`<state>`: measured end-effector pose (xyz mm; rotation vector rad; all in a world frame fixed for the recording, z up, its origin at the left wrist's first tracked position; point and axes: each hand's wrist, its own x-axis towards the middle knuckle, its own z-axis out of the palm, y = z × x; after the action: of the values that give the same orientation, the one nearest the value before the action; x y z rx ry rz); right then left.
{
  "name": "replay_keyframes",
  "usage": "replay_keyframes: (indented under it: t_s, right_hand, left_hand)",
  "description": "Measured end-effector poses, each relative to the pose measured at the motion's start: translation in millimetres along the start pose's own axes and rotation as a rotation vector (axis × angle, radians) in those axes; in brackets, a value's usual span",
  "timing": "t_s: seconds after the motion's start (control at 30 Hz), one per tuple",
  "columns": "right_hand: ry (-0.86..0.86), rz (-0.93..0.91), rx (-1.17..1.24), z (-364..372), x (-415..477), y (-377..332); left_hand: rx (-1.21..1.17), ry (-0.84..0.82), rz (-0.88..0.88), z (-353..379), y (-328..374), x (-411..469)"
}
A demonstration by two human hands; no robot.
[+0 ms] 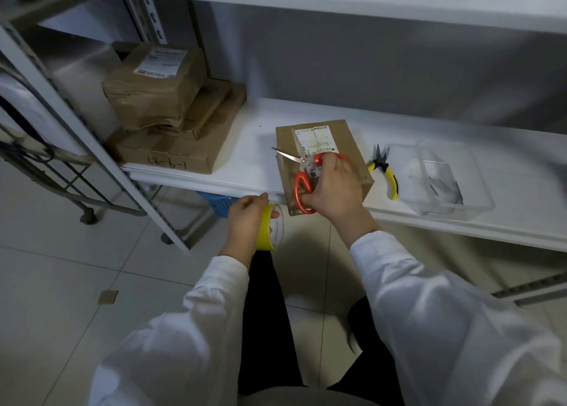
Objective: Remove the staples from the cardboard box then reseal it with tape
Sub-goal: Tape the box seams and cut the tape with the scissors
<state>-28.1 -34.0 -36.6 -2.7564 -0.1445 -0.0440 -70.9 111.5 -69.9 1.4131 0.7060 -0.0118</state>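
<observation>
A: What is the right hand (333, 190) doing, at the centre of the frame?

B: It is gripping the scissors (303, 178) with orange handles. The fingers are passing through the lower handle loop and are closing around it. The blades are opening only a little and are pointing to the upper left, above the top of the cardboard box (346, 138).

A: And where is the box sitting?

B: It is sitting on the white shelf (260, 114), in the middle of the frame, near the front edge. A white label (314, 140) is lying on its top. The scissors and the hand are covering the nearer part of it.

A: Is the left hand (245, 221) holding something?

B: Yes, it is wrapping around the yellow tape roll (270, 230), lower and to the left of the box, in front of the shelf edge. The thumb is resting on the upper rim. I cannot tell if a strip is running from the roll to the box.

A: What is lying to the right?

B: Pliers (385, 170) with yellow handles are lying just beside the box. Farther right, a clear plastic tray (478, 209) is holding some small metal pieces (441, 186). At the upper left, other brown boxes (171, 114) are standing in a stack.
</observation>
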Motion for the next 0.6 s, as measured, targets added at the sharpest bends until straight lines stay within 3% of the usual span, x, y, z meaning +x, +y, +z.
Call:
replay_keyframes:
  t_s: [0.27,0.4,0.6]
  right_hand:
    - [-0.071,-0.176,-0.045,-18.4,6.6,29.4]
    - [-0.22,-0.061,0.12,-35.6,10.2,26.5]
    - [0.044,0.075,0.036,-5.1,0.9,-27.1]
  left_hand:
    - [-0.031,0.007,-0.012,-4.4,4.8,-2.0]
    - [-0.034,-0.001,-0.028,-0.9,3.2,-2.4]
    - [-0.025,0.011,-0.012,0.0,3.2,-0.6]
